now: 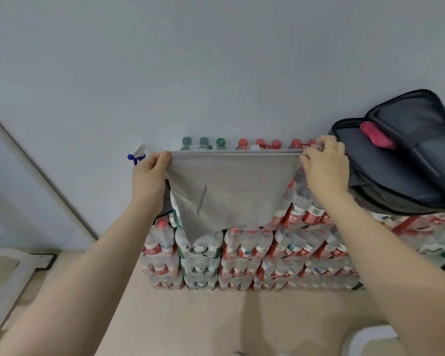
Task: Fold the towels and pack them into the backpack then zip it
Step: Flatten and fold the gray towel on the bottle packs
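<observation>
A grey towel [231,188] hangs in the air in front of me, stretched taut along its top edge. My left hand [149,176] pinches its top left corner and my right hand [324,165] pinches its top right corner. The towel's lower part droops to a point at the lower left. To the right, a dark grey backpack [401,170] lies unzipped on top of stacked bottle packs, its flap raised. A folded pink-red towel [376,136] shows inside its opening.
Shrink-wrapped packs of water bottles [254,253] are stacked against the wall below the towel. A spray bottle with a blue trigger [137,154] stands behind my left hand. A white frame [8,278] leans at the left. Beige floor [216,325] lies below.
</observation>
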A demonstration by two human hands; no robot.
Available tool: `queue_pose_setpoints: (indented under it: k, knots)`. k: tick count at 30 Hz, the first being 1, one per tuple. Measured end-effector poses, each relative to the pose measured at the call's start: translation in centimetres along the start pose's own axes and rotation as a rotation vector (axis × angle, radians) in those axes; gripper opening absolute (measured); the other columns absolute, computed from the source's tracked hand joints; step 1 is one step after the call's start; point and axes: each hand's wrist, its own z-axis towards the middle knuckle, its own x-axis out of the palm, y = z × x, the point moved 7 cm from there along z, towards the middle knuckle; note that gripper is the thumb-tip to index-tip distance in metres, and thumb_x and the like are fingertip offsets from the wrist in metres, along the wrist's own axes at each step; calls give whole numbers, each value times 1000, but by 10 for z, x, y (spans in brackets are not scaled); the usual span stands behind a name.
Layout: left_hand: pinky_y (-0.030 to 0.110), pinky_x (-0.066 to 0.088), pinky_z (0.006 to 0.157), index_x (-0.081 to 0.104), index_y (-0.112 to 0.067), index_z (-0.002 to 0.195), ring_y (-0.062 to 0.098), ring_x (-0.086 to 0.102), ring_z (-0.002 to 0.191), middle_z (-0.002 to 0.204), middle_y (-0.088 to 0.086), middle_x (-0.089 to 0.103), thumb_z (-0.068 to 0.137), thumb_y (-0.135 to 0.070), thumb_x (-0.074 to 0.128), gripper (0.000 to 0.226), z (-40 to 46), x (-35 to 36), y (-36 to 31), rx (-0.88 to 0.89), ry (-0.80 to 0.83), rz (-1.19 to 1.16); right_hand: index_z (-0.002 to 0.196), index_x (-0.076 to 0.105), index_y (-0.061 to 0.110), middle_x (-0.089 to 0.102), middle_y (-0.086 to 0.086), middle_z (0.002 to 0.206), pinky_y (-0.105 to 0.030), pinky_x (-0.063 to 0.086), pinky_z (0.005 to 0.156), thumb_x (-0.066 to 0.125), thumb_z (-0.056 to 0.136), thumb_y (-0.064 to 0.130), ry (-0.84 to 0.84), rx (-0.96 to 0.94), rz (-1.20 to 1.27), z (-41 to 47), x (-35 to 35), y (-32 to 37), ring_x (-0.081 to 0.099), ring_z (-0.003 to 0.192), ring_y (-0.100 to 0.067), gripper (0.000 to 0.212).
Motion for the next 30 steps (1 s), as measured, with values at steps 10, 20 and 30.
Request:
queue_pose_setpoints:
  k: [10,20,30]
  knots:
    - [30,34,74,49,-24,76,13,38,77,74,-6,43,98,-28,39,25,-2,11,40,-132,55,-22,93,61,3,55,0,85,-24,39,72,55,89,14,134,355,730,-34,14,-11,48,80,-12,13]
    - [21,36,66,57,-23,79,5,41,69,74,-9,50,95,-27,47,19,82,67,49,-112,40,94,112,63,7,63,-10,110,-29,46,88,58,87,6,129,397,860,59,80,-49,54,95,-14,25]
    - [30,48,66,64,-12,91,7,62,53,70,3,60,93,-23,48,19,197,121,64,-113,-72,414,94,50,8,53,-5,80,-15,40,34,51,92,8,330,442,793,178,183,-51,51,30,-3,2]
